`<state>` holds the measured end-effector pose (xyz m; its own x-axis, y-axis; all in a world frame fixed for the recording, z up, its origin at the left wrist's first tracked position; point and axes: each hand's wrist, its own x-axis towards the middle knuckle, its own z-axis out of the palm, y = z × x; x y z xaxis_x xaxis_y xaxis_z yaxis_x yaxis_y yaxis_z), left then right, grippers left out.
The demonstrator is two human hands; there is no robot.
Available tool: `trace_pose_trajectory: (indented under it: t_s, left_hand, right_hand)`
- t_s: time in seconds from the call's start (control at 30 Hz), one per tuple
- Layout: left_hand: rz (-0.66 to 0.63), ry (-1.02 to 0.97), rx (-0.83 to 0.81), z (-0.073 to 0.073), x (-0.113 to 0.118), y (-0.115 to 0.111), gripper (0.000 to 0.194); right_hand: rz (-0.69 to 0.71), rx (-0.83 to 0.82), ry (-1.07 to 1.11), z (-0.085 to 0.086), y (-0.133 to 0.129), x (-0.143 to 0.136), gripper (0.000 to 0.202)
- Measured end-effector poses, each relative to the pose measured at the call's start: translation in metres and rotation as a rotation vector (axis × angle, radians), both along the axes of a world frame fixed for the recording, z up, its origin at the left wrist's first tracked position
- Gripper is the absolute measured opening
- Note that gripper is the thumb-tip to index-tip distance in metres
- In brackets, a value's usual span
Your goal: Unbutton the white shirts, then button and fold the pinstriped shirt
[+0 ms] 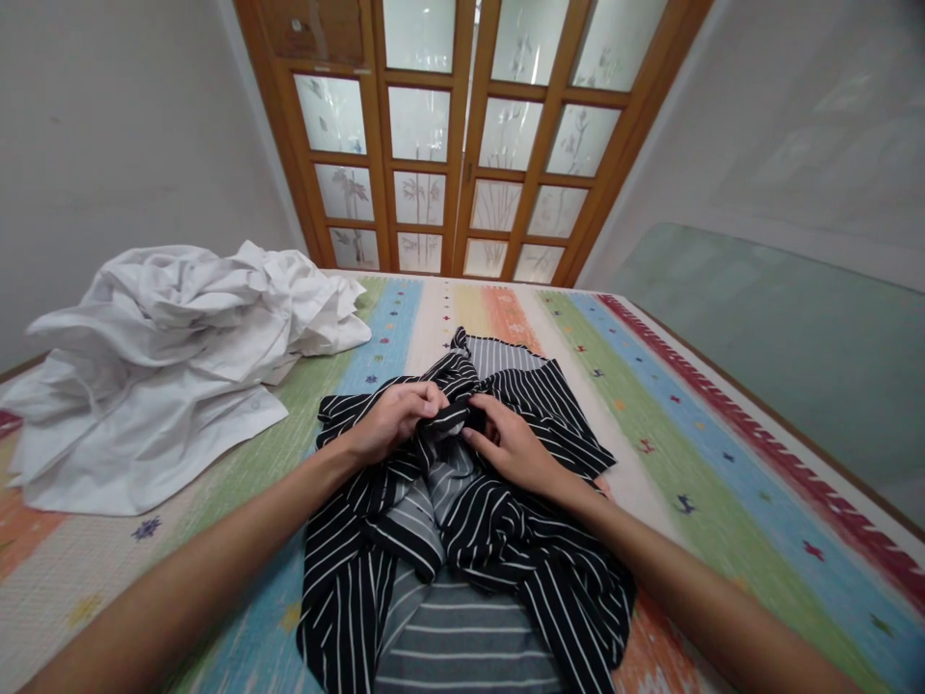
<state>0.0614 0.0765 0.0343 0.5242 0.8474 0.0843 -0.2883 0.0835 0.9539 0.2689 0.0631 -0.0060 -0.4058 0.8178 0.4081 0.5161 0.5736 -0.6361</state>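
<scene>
So we've got both hands on the shirt (491, 540), the black one with white stripes, sitting rumpled right under and around them on the patterned cover (650, 434) (no idea what's beneath that). The step, as we read it: handling one bunched bit of cloth up close. Our left hand (397, 419) has a rolled fold pinched between thumb and fingers. Our right hand (516, 448) is just beside it, thumb and forefinger narrow on the dark cloth; what exactly is between those fingertips is too hidden to tell.

As for the next move, we'd guess it calls for a steady left pinch and small, careful fingerwork from the right, since the cloth looks thin and likely to slip. Paler inside fabric shows between and below the hands. The white heap (180, 328) lies off to the left, well apart from the right hand.
</scene>
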Motion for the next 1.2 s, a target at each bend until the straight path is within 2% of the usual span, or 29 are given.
trace_pose_trajectory:
  t_s: [0.13,0.23,0.3,0.4,0.5,0.57,0.67,0.8,1.03,1.2]
  left_hand:
    - [-0.136,0.120,0.146,-0.001,-0.003,0.000,0.012]
    - [-0.224,0.283,0.265,0.001,-0.003,-0.001,0.017]
    - [-0.156,0.421,0.314,0.001,0.000,-0.002,0.021]
    - [0.032,0.609,0.404,-0.005,0.005,-0.005,0.035]
    - [0.172,0.691,0.467,-0.012,0.011,-0.006,0.041]
    - [0.216,0.726,0.490,-0.015,0.014,-0.007,0.037]
    - [0.172,0.795,0.557,-0.018,0.016,-0.007,0.026]
    - [0.140,0.825,0.626,-0.023,0.015,-0.006,0.014]
    - [0.200,0.709,0.625,-0.027,0.013,-0.004,0.012]
    - [0.136,0.659,0.628,-0.026,0.016,-0.008,0.015]
  right_hand:
    - [-0.013,0.024,-0.044,-0.007,0.006,0.003,0.007]
    - [-0.061,0.076,-0.057,-0.005,0.006,0.004,0.011]
    - [-0.083,0.105,-0.056,-0.003,0.005,0.004,0.011]
    - [-0.081,0.153,-0.071,0.001,0.001,0.003,0.010]
    - [-0.082,0.224,-0.158,0.002,-0.004,0.003,0.013]
    - [-0.084,0.275,-0.277,0.001,-0.007,0.002,0.016]
    - [-0.067,0.340,-0.430,0.000,-0.010,0.001,0.019]
    - [-0.052,0.316,-0.457,0.001,-0.009,0.002,0.020]
    - [-0.058,0.195,-0.377,0.004,-0.002,0.006,0.023]
    - [0.022,0.130,-0.424,0.002,-0.002,0.005,0.021]
